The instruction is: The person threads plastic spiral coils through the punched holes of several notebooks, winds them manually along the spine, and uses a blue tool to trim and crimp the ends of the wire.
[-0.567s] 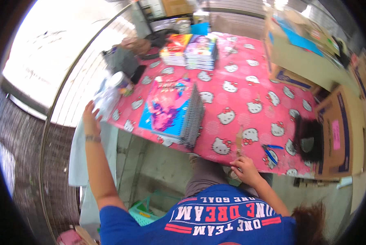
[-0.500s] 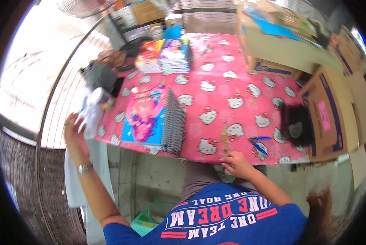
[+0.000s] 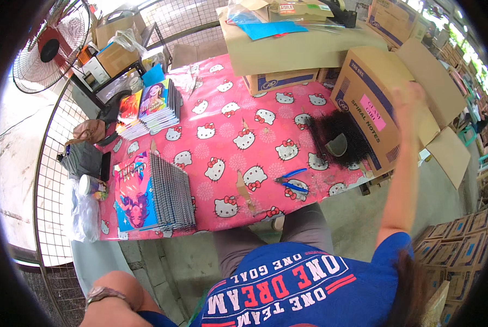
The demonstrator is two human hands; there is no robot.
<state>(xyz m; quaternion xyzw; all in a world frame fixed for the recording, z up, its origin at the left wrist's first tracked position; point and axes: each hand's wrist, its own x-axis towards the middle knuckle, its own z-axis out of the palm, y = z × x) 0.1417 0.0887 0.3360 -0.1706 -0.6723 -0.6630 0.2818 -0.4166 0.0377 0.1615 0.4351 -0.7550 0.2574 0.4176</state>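
Right hand rests blurred on the open cardboard box, grip undeterminable; the box's long axis runs toward the table; left hand out of view.

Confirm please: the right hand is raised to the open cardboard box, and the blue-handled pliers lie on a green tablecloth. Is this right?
Not quite. In the head view the tablecloth is pink with cartoon cats, not green. The blue-handled pliers lie on it, and the right hand is raised to the open cardboard box.
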